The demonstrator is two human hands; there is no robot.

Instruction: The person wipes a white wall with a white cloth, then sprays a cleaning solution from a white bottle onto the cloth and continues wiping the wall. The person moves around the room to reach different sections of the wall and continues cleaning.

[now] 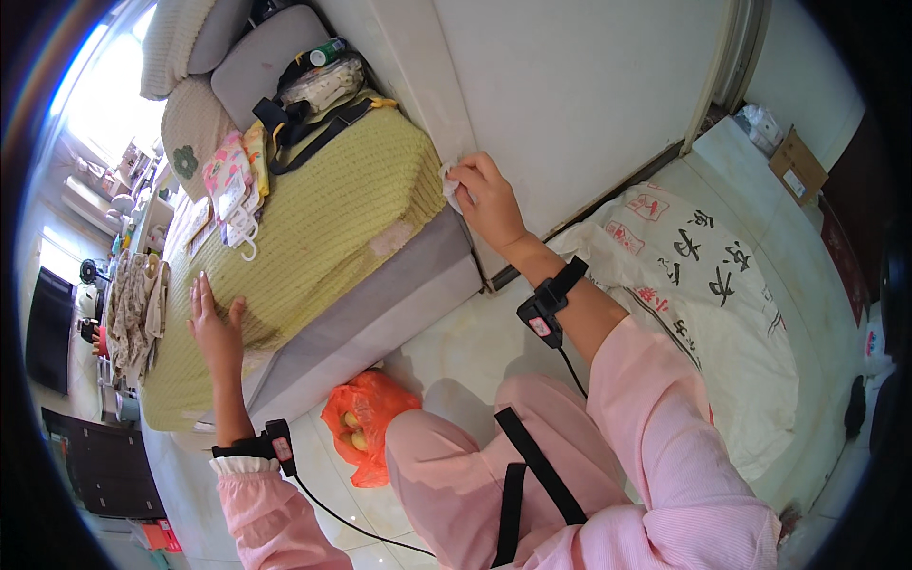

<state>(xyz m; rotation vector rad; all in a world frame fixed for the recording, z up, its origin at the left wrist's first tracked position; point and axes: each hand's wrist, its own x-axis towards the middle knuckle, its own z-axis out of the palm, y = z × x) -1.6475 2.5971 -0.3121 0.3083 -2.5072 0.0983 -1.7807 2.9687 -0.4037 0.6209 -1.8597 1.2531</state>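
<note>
My right hand (487, 203) pinches a crumpled white tissue (449, 184) against the edge of the white door frame (434, 92), just beyond the sofa's end. Flat on the ribbed yellow-green cover (335, 206) of the grey sofa (427, 274) rests my left hand (216, 324), fingers spread and holding nothing. Both wrists wear black straps with small cabled devices. Between the hands, nearer the sofa back, lie folded children's clothes (228, 174) with tags and a white hanger (246, 234).
A black-strapped bag (324, 89) and a green can (328, 52) sit by the sofa cushion (267, 53). An orange plastic bag (367, 406) of round yellowish produce stands on the floor near my knee. A large white woven sack (712, 306) bearing writing lies at right, near a cardboard box (798, 167).
</note>
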